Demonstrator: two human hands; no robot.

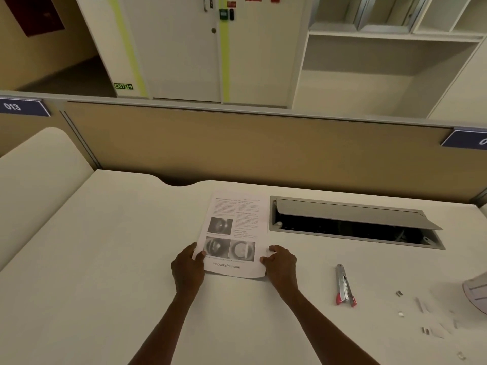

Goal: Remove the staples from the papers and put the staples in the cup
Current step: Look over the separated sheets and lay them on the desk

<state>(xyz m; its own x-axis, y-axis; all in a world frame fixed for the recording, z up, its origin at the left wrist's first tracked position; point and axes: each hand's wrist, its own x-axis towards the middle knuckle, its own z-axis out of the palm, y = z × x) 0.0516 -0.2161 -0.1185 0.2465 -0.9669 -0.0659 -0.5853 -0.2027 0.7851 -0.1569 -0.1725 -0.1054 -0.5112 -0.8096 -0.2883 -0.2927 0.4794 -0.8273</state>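
A printed sheaf of papers (237, 227) with text and grey pictures lies flat on the white desk (105, 246). My left hand (187, 268) grips its near left corner, thumb on top. My right hand (280, 264) pinches the near right edge. No staple in the papers can be made out. A metal staple remover with red tips (344, 285) lies on the desk to the right of my right hand. Several loose staples (400, 314) are scattered further right. A pale cup (477, 293) is partly cut off at the right edge.
An open cable tray with a raised lid (353, 219) is set into the desk right of the papers. A tan partition (237, 143) closes off the back of the desk. A low divider (39, 164) stands on the left.
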